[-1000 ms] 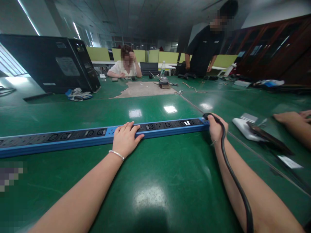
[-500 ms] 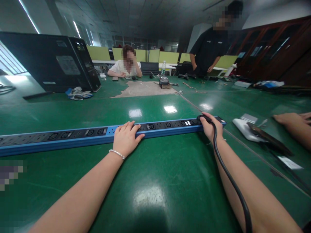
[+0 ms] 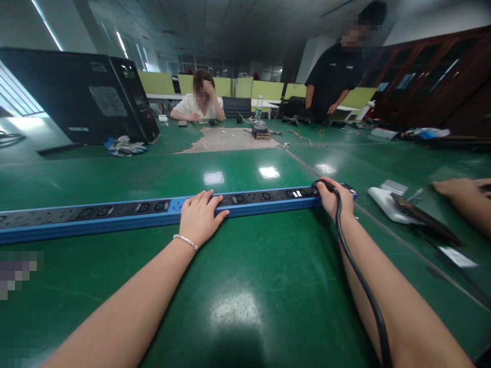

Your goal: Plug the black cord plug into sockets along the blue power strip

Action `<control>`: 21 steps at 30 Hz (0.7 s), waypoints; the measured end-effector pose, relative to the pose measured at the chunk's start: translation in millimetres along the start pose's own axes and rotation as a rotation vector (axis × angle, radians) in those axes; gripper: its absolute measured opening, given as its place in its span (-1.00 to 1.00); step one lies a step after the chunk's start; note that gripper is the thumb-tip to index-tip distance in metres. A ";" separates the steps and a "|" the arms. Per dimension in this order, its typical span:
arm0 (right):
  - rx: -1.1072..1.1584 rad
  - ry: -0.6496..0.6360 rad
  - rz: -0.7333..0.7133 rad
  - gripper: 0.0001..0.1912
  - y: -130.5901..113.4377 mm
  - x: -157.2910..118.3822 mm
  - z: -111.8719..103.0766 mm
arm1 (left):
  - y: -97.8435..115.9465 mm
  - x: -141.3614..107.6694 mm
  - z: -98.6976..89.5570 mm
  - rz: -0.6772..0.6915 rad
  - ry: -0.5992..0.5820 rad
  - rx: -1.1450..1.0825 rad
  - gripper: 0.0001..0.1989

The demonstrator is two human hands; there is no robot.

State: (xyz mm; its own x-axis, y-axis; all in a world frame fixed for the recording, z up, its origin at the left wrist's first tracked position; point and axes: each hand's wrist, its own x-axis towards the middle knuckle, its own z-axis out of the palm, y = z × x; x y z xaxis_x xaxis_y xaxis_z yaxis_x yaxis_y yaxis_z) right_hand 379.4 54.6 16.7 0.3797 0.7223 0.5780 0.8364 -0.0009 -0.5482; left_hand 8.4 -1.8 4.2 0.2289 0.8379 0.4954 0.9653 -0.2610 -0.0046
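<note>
A long blue power strip (image 3: 253, 208) with a row of black sockets lies across the green table. My left hand (image 3: 199, 212) rests on top of it near the middle, over a short blue socket section (image 3: 175, 205). Its fingers are spread flat across the strip, and the thumb lies along the front edge. Near the strip's right end, my right hand (image 3: 337, 200) is closed around a black plug (image 3: 316, 188). From the plug a thick black cord (image 3: 356, 271) runs down over my right forearm. How deep the plug sits in its socket is hidden.
A black computer case (image 3: 92, 99) stands at the back left with work gloves (image 3: 125, 146) before it. On the right are a white device (image 3: 391, 204) and a co-worker's hand (image 3: 456, 193). Two people (image 3: 199, 105) are across the table, near a water bottle (image 3: 259, 108).
Both hands keep nearly the same places on the strip and plug. The cord over my right forearm has shifted slightly left. The standing person across the table has moved a little right.
</note>
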 end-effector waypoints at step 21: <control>0.020 -0.047 -0.011 -0.63 11.0 3.2 -3.2 | -0.7 -0.3 1.7 -0.013 0.004 -0.010 -0.58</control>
State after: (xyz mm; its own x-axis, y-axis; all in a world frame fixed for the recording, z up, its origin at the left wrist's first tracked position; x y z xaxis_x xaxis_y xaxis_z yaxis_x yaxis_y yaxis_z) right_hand 391.1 54.7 14.4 0.3512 0.7541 0.5549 0.8321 0.0203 -0.5543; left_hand 7.9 -1.0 2.6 0.2162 0.8390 0.4993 0.9668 -0.2554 0.0106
